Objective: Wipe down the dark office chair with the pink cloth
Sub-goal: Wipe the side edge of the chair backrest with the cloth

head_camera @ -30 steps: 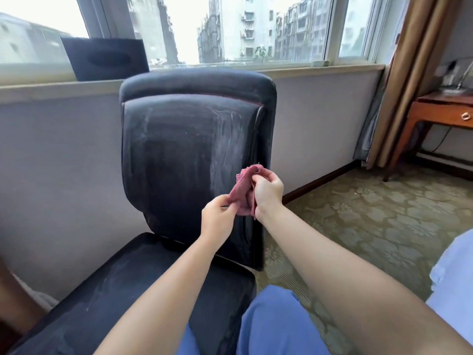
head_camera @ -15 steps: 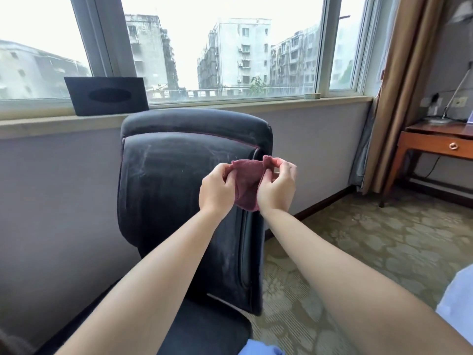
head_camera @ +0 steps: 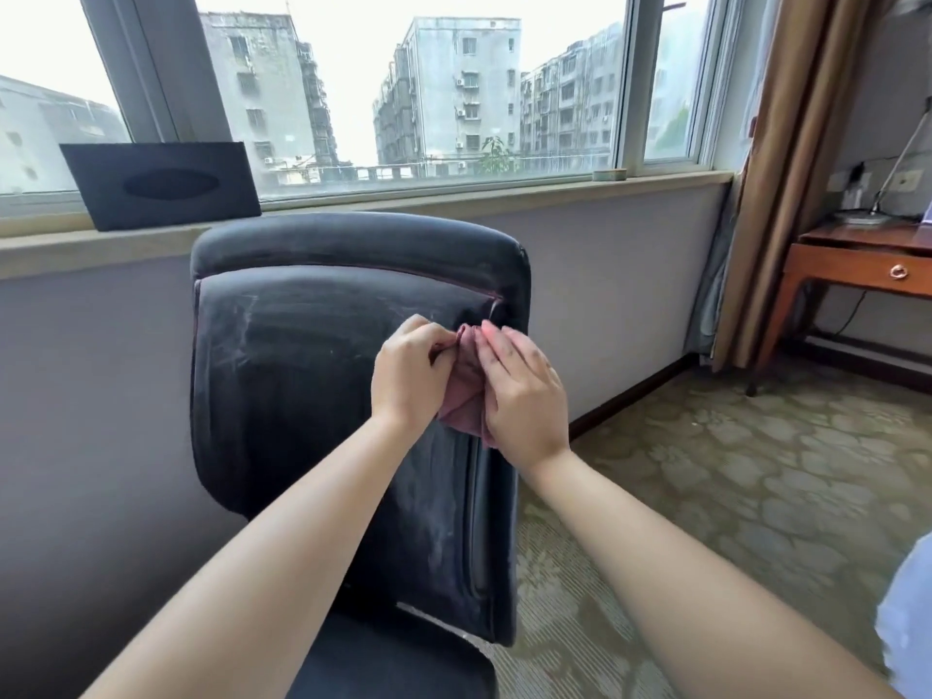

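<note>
Chair [head_camera: 302, 396] backrest dark, streaked with pale smears

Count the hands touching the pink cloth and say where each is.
2. The left hand pinches the pink cloth from its left; the right hand lies over its right side, before the chair backrest.

Chair backrest [head_camera: 312, 396] close ahead, wall [head_camera: 605, 305] behind it, open carpet [head_camera: 731, 496] to the right
</note>
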### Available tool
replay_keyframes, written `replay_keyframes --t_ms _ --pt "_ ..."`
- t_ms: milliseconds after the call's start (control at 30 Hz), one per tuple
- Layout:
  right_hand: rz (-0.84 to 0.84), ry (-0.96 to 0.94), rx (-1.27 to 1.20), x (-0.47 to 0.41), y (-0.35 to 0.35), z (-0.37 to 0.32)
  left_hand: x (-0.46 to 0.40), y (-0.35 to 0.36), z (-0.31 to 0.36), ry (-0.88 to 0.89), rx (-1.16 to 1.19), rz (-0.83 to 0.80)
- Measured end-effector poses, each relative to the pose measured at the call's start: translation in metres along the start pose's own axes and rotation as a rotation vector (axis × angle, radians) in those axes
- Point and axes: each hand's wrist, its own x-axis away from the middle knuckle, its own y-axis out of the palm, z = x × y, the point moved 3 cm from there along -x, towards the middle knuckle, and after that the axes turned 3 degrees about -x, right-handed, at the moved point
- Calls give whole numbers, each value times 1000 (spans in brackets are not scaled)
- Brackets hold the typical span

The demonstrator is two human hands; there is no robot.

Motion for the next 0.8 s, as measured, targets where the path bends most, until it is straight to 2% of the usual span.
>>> replay_keyframes --t_ms 167,333,433,533,633,800 --pt "45 54 -2 32 11 -11 44 18 -18 -61 15 96" --pt "-6 90 -4 79 13 -13 83 29 -34 -53 11 89" --pt "-139 246 63 121 14 -9 115 35 -34 2 -21 51" --pt "-184 532 -191 124 12 -12 129 34 -25 22 -58 -20" --pt "-93 629 -374 85 0 -20 104 23 -20 -39 -45 18" --pt "135 534 -440 -3 -20 -15 31 -5 0 -48 4 77"
